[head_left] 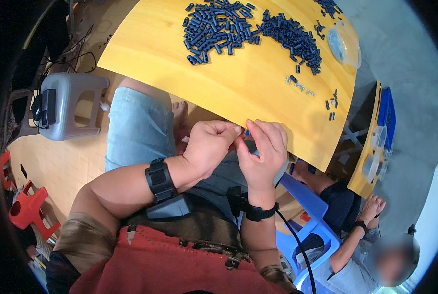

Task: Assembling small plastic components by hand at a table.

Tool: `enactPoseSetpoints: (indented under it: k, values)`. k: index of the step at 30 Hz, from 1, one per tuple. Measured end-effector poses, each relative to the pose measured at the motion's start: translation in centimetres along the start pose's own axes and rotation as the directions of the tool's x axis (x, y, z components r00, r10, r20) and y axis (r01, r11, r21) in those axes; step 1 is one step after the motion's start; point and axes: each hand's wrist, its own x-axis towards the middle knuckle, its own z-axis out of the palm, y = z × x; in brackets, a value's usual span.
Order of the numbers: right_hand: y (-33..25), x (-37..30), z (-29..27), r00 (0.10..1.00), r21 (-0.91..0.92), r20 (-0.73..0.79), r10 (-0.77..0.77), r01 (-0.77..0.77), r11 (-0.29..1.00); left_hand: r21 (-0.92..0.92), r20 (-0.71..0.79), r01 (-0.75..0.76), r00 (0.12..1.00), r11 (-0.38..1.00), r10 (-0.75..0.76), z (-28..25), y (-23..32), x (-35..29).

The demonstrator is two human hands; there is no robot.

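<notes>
At the near edge of the yellow wooden table (pixel 189 81), my left hand (pixel 205 146) and my right hand (pixel 265 154) meet fingertip to fingertip. Both are closed in a pinch. A tiny bit of blue (pixel 248 132) shows between them; the rest of what they hold is hidden by the fingers. Farther up the tabletop lie a loose pile of small black plastic parts (pixel 214 29) and a denser black pile (pixel 292 41) to its right. Nearer to my right hand are several small silvery metal pieces (pixel 300 86) and a few scattered black parts (pixel 333 103).
A clear tub (pixel 342 44) holding small silvery bits stands at the table's right edge. Another person (pixel 356 245) sits at the lower right by a blue plastic chair (pixel 307 201). A grey stool (pixel 72 105) and a red stool (pixel 30 208) stand on the left.
</notes>
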Motion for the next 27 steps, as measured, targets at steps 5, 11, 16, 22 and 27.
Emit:
enactPoseSetpoints:
  k: [5,11,16,22,27]
  values:
    - [-0.2,0.1,-0.3,0.999,0.053,0.003,0.036,-0.036,0.998,-0.017,-0.017,-0.010,1.000,1.000,0.010,-0.1,-0.4,0.1]
    - [-0.5,-0.1,-0.1,0.998,0.079,-0.050,0.029,-0.025,0.997,0.254,0.015,0.005,1.000,0.967,-0.009,-0.3,1.1,-0.3]
    - [-1.8,-0.5,-0.1,0.994,0.043,-0.033,0.108,-0.107,0.993,0.232,0.078,-0.038,0.997,0.972,0.020,-1.0,1.3,-0.6]
    - [-2.8,-2.6,-1.8,0.997,0.195,-0.040,0.069,-0.060,0.979,0.183,0.247,-0.004,0.968,0.983,-0.042,-1.5,1.5,-3.2]
    - [-3.4,-4.0,-2.5,0.995,0.265,-0.047,0.092,-0.077,0.961,0.168,0.317,0.102,0.936,0.981,-0.152,-1.8,2.2,-5.1]
